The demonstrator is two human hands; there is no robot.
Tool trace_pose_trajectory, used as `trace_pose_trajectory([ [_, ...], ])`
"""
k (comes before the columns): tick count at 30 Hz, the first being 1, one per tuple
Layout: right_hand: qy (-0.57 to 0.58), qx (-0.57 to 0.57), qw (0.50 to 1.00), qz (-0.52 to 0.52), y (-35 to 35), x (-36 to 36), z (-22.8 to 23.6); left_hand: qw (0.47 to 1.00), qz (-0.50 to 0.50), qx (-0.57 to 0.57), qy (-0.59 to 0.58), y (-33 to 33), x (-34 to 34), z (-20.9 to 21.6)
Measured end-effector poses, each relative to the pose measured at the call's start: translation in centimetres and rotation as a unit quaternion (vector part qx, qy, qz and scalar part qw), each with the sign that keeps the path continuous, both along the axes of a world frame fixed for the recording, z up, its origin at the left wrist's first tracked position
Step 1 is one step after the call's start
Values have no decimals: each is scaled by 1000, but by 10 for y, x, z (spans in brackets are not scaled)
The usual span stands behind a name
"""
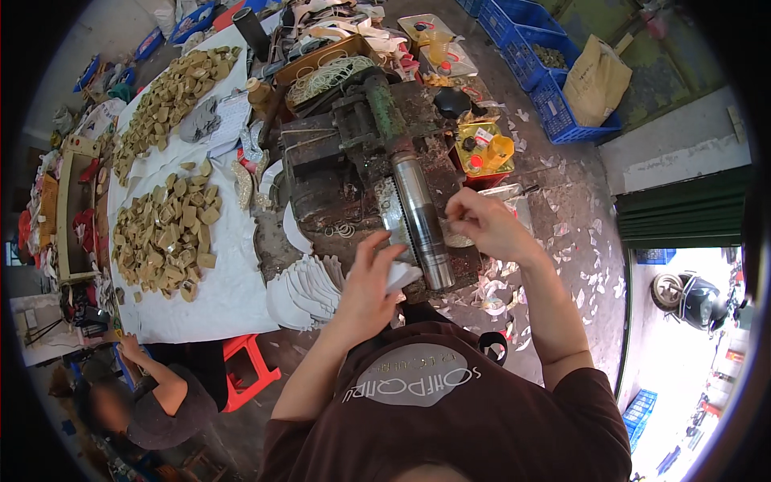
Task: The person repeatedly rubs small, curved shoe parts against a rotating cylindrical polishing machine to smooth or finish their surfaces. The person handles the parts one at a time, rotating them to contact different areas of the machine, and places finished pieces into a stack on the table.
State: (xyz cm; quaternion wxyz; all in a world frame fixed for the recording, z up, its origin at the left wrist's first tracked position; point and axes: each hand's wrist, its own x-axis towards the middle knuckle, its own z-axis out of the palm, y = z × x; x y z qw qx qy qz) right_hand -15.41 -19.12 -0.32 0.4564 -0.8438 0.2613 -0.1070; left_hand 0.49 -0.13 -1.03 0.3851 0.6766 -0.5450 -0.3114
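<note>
A machine with a shiny metal roller (422,213) and a green-painted far end (385,112) stands in front of me. Left of the roller's near end, my left hand (365,293) has curled fingers around a white piece (403,277), partly covered by the hand. My right hand (491,229) is at the roller's right side, thumb and fingertips pinched together. What they hold is too small to name. A pale scrap (458,235) shows under these fingers. Beside my left hand lies a fanned row of white curved pieces (301,293).
White-covered table (201,317) on the left bears heaps of tan blocks (169,229). A co-worker (173,394) sits at the lower left near a red stool (245,373). Blue crates (562,104) stand far right. A yellow-topped can (486,153) sits right of the machine; scraps (590,281) litter the floor.
</note>
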Motion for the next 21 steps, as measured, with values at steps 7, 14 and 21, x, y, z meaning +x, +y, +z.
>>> trace_pose_trajectory([
  [7, -89, -56, 980, -167, 6, 6, -16, 994, 87, 4, 61, 17, 16, -11],
  [14, -152, 59, 966, -201, 16, 2, -22, 932, 290, 68, -207, 127, 101, -41],
  [21, -174, 61, 964, -191, 22, 15, -13, 913, 49, 309, -262, 187, 92, -70],
])
